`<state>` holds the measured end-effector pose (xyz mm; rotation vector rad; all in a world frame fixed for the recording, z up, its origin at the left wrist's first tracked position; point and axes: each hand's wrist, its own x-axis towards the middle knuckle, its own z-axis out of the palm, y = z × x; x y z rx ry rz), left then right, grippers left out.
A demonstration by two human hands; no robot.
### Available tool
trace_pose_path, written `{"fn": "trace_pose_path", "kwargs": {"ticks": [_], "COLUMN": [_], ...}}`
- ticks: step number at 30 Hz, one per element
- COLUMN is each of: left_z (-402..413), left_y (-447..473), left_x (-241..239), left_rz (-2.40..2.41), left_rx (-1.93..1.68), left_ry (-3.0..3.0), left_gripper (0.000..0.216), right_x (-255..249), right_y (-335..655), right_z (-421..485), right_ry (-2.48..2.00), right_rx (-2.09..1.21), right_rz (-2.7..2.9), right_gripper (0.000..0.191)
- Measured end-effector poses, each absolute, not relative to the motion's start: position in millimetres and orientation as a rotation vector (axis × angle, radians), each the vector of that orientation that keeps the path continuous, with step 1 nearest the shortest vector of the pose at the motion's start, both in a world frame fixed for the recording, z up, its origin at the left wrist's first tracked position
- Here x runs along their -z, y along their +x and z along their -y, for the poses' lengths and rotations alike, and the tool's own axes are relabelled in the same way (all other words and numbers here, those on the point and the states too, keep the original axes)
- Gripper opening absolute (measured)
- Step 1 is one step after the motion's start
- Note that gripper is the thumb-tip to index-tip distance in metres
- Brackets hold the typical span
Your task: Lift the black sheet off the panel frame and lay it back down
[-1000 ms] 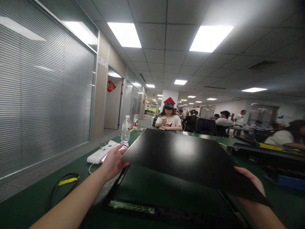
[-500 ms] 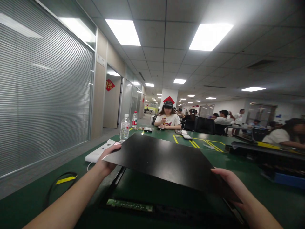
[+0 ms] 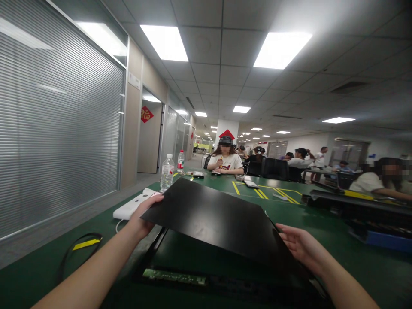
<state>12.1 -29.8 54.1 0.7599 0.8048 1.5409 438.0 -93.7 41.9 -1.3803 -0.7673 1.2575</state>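
Observation:
A thin, flat black panel (image 3: 209, 214) with a soft sheen is held tilted above the green table, its right side lower than its left. My left hand (image 3: 144, 216) grips its left edge, thumb on top and fingers underneath. Just off the right edge, my right hand (image 3: 301, 246) is open with its fingers stretched toward the panel; whether the fingertips touch it I cannot tell. Below lies a dark rectangular frame (image 3: 157, 240), partly hidden by the panel. A narrow green circuit board (image 3: 175, 277) sits along its near side.
Left of the panel are a white box-shaped device (image 3: 128, 208), a clear water bottle (image 3: 167, 174) and a black cable (image 3: 66, 253) with a yellow tag. Dark stacked parts (image 3: 350, 201) stand at the right. A person (image 3: 225, 161) sits across the green table (image 3: 106, 257).
My right hand has let go of the panel's right edge and opened beside it. The panel's right side has dipped and shifted slightly left; my left hand keeps its grip.

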Motion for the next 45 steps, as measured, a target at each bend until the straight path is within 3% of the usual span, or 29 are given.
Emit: {"fn": "trace_pose_path", "kwargs": {"ticks": [5, 15, 28, 45], "left_z": [25.8, 22.9, 20.1, 27.6], "left_y": [9.6, 7.5, 6.7, 15.9], "left_x": [-48.8, -43.0, -40.4, -38.2], "left_rz": [-0.766, -0.81, -0.971, -1.129], "left_rx": [-1.52, -1.349, -1.371, -1.166], "left_ry": [0.825, 0.973, 0.968, 1.143], "left_gripper": [0.01, 0.032, 0.037, 0.011], "right_x": [-43.5, -41.4, -26.1, -27.7], "right_y": [440.0, 444.0, 459.0, 457.3], "right_z": [94.3, 93.2, 80.1, 81.6], "right_ry": [-1.426, -1.548, -1.632, -1.694], "right_rx": [-1.172, -0.996, -0.937, -0.769], "right_rz": [0.749, 0.779, 0.821, 0.851], "right_gripper": [0.059, 0.053, 0.045, 0.038]}}
